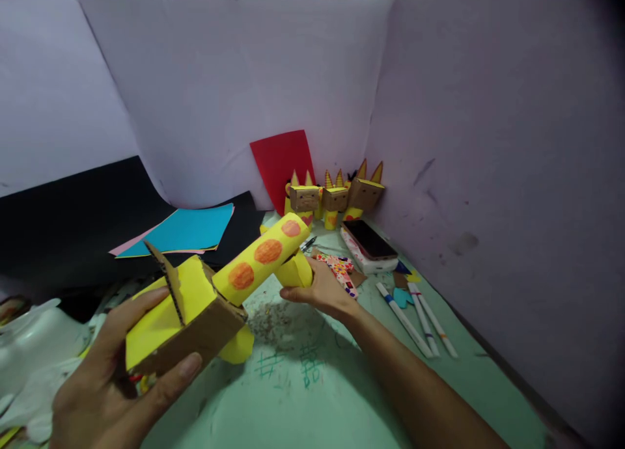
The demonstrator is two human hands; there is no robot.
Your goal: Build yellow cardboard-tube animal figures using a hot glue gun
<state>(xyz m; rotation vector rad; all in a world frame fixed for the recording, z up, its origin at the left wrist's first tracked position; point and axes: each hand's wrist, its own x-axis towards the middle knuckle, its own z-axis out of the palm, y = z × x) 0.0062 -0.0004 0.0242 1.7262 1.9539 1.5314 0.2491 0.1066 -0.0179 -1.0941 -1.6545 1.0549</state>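
Note:
My left hand [114, 377] is closed round the cardboard box end of a yellow cardboard-and-paper figure [183, 338], thumb along its brown side. A cardboard flap stands up from this box. From the box a yellow paper tube [261, 257] with orange spots slants up and away to the right. At the tube's far end, my right hand [327, 289] is closed on a curved yellow paper piece [297, 271]; its fingertips are partly hidden behind it. Another rounded yellow piece [239, 346] sticks out under the box.
Behind stand several similar box-headed figures [335, 200] before a red sheet [288, 163]. A phone [370, 239] rests on a white box, with markers [405, 319] and paper scraps nearby. Blue paper [195, 228] lies left on black sheets [73, 221]. White panels [234, 78] enclose the table.

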